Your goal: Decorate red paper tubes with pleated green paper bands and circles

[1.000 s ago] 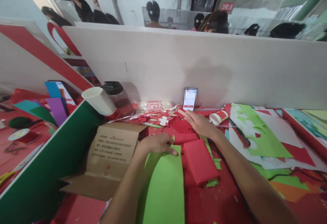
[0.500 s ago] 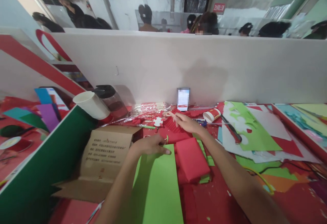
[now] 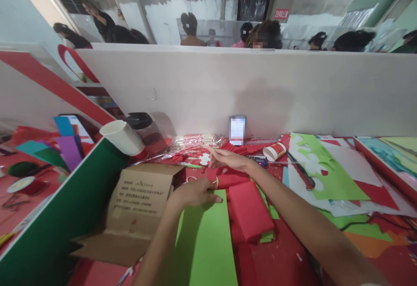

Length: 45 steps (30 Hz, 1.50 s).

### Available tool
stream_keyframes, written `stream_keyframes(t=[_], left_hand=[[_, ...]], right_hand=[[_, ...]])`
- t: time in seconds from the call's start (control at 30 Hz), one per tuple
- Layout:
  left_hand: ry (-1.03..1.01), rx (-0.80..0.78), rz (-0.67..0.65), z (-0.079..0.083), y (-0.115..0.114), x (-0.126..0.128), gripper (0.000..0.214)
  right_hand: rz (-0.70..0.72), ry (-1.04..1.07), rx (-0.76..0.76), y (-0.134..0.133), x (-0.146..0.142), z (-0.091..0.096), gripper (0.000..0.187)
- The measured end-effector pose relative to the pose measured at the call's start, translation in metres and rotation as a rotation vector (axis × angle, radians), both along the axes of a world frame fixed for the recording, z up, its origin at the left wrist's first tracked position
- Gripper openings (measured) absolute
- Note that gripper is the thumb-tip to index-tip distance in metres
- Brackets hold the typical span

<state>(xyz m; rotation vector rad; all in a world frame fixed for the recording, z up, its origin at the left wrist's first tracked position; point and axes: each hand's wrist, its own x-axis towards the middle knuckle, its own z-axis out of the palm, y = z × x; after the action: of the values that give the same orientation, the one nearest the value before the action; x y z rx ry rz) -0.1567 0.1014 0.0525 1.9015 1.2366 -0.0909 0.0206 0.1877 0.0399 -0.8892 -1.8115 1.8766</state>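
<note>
My left hand rests flat on the top edge of a light green paper sheet, fingers stretched out. My right hand reaches forward over red paper scraps, fingers extended, close to a small white and red cut-out. It holds nothing that I can see. A folded red paper block lies just right of the green sheet, between my forearms. A phone leans against the white partition beyond my right hand.
An open cardboard box sits at the left. A white paper cup and a dark-lidded jar stand behind it. A glue stick, a knife and cut green and white sheets lie at the right. People sit beyond the partition.
My right hand has slid left and a little further forward over the red scraps. My left hand has stayed on the green sheet. The view has shifted slightly.
</note>
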Motion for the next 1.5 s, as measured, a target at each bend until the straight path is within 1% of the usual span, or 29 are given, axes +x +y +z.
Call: stream_keyframes(t=[0.07, 0.13, 0.2, 0.27, 0.33, 0.37, 0.4, 0.47, 0.5, 0.57, 0.63, 0.73, 0.77, 0.8, 0.83, 0.97, 1.07, 1.13, 1.2, 1.27, 1.33, 1.37, 1.5], left_hand=[[0.011, 0.018, -0.003, 0.0, -0.001, 0.0, 0.039], [0.016, 0.035, -0.011, 0.002, -0.002, 0.001, 0.039], [0.015, 0.043, -0.02, 0.004, -0.003, 0.001, 0.039], [0.01, 0.053, -0.035, 0.005, -0.003, 0.0, 0.039], [0.007, 0.072, -0.058, 0.005, -0.003, -0.002, 0.038], [0.008, 0.08, -0.071, 0.004, -0.004, -0.003, 0.038], [0.009, 0.085, -0.081, 0.003, -0.004, -0.003, 0.037], [0.003, 0.077, -0.085, 0.002, -0.005, -0.004, 0.037], [-0.005, 0.067, -0.085, 0.001, -0.005, -0.004, 0.038], [-0.026, 0.045, -0.083, 0.001, -0.005, -0.004, 0.039], [-0.039, 0.028, -0.077, 0.001, -0.005, -0.003, 0.041], [-0.047, 0.01, -0.073, 0.003, -0.004, -0.002, 0.044], [-0.049, 0.006, -0.075, 0.003, -0.003, -0.002, 0.045], [-0.053, 0.009, -0.076, 0.002, -0.003, -0.002, 0.045], [-0.058, 0.016, -0.075, 0.002, -0.003, -0.001, 0.046], [-0.09, 0.022, -0.071, -0.001, -0.003, -0.001, 0.047], [-0.11, -0.003, -0.062, -0.002, -0.003, -0.002, 0.047], [-0.117, 0.001, -0.053, -0.002, -0.003, -0.002, 0.047], [-0.129, 0.015, -0.053, -0.003, -0.003, -0.002, 0.045], [-0.143, 0.024, -0.056, -0.004, -0.003, -0.002, 0.043], [-0.158, 0.03, -0.05, -0.005, -0.004, -0.001, 0.043], [-0.166, 0.032, -0.045, -0.005, -0.004, -0.001, 0.043], [-0.192, 0.033, -0.044, -0.006, -0.004, 0.0, 0.045]], right_hand=[[-0.046, 0.089, 0.069, -0.001, 0.0, 0.008, 0.042], [-0.161, 0.153, 0.207, -0.005, 0.006, 0.022, 0.04], [-0.326, 0.091, 0.381, -0.014, 0.019, 0.04, 0.041], [-0.426, -0.013, 0.53, -0.029, 0.036, 0.057, 0.037], [-0.545, -0.061, 0.632, -0.05, 0.053, 0.067, 0.031], [-0.565, -0.077, 0.673, -0.061, 0.061, 0.069, 0.028], [-0.546, -0.098, 0.708, -0.073, 0.069, 0.068, 0.024], [-0.455, -0.15, 0.783, -0.095, 0.083, 0.06, 0.015], [-0.401, -0.168, 0.795, -0.105, 0.09, 0.054, 0.013], [-0.312, -0.215, 0.738, -0.121, 0.102, 0.04, 0.015], [-0.21, -0.316, 0.665, -0.132, 0.112, 0.029, 0.009], [-0.071, -0.48, 0.644, -0.141, 0.121, 0.022, 0.053], [-0.041, -0.515, 0.658, -0.143, 0.122, 0.022, 0.063], [-0.029, -0.535, 0.677, -0.144, 0.122, 0.022, 0.067], [-0.03, -0.547, 0.697, -0.146, 0.121, 0.024, 0.067], [-0.099, -0.541, 0.738, -0.155, 0.108, 0.026, 0.065], [-0.145, -0.523, 0.743, -0.164, 0.098, 0.023, 0.066], [-0.144, -0.509, 0.734, -0.167, 0.096, 0.02, 0.066], [-0.122, -0.487, 0.703, -0.168, 0.098, 0.019, 0.07], [-0.107, -0.448, 0.648, -0.167, 0.103, 0.021, 0.078], [-0.141, -0.389, 0.558, -0.165, 0.112, 0.023, 0.081], [-0.187, -0.345, 0.506, -0.165, 0.116, 0.024, 0.077], [-0.436, -0.075, 0.3, -0.167, 0.124, 0.02, 0.046]])
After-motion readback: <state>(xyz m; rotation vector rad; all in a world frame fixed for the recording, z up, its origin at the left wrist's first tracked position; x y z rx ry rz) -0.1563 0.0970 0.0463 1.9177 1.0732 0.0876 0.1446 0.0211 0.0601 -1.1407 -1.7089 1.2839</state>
